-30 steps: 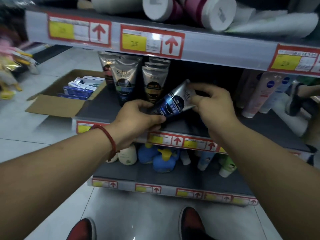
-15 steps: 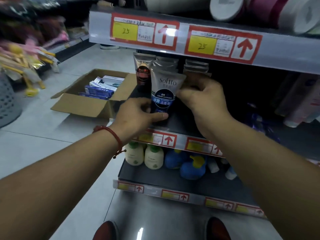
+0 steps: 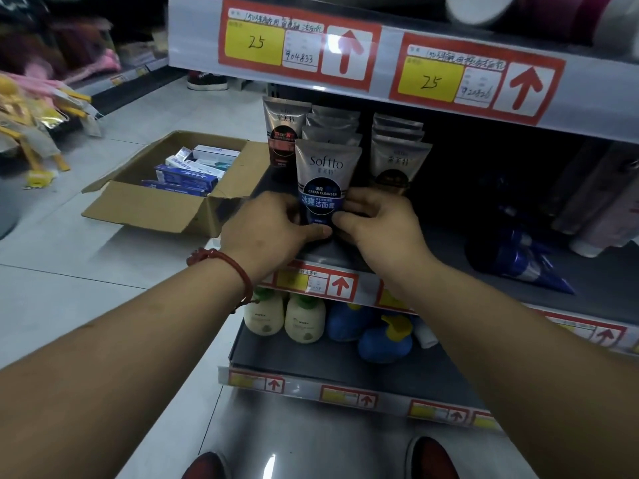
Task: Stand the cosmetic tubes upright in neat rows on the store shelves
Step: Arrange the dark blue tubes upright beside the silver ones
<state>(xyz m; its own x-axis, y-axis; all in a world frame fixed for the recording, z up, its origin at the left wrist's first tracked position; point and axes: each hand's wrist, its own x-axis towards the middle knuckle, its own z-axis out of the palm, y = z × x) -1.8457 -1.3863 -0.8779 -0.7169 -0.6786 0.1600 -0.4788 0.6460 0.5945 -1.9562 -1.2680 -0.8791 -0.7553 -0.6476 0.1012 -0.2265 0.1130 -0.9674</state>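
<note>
- Cleanser tube (image 3: 325,178): plastic, satin silver with glossy dark label.
- Box (image 3: 162,202): matt brown cardboard.
- Floor (image 3: 86,271): smooth, glossy tile.
- Shelf (image 3: 570,288): matt dark deck.

An open cardboard box (image 3: 162,209) sits on the pale tiled floor (image 3: 86,288) left of the shelving, its flaps spread, with blue and white toothpaste cartons (image 3: 188,174) lying inside. On the lowest shelf stand two cream pump bottles (image 3: 287,318) with green tops, side by side, and just beside them blue duck-shaped bottles (image 3: 377,335) with yellow bills. Red price labels (image 3: 297,46) with yellow patches reading 25 and red arrows line the upper shelf edge. Far left, blurred yellow and pink packaged goods (image 3: 31,112) hang. A dark sneaker (image 3: 207,81) shows on the floor beyond.
</note>
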